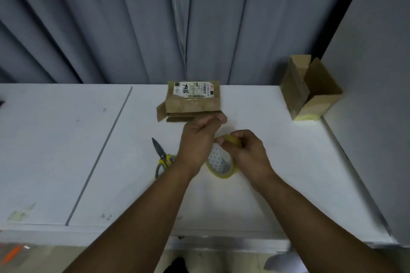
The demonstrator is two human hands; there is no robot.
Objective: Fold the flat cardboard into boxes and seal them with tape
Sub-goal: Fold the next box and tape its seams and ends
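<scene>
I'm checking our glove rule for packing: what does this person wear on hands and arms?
Nothing visible. The left hand and right hand are bare: no gloves, no watch or band at either wrist. Both forearms are uncovered down to the frame's edge, with no sleeve in view.

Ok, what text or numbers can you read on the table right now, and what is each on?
"7926", handwritten sideways, last digits unsure: on the white shipping label on the flat cardboard.
Printed lines and barcodes on that label: too small to read.
Marks inside the tape roll: blurred, unreadable.
Open box, scissors: no text visible.
</scene>
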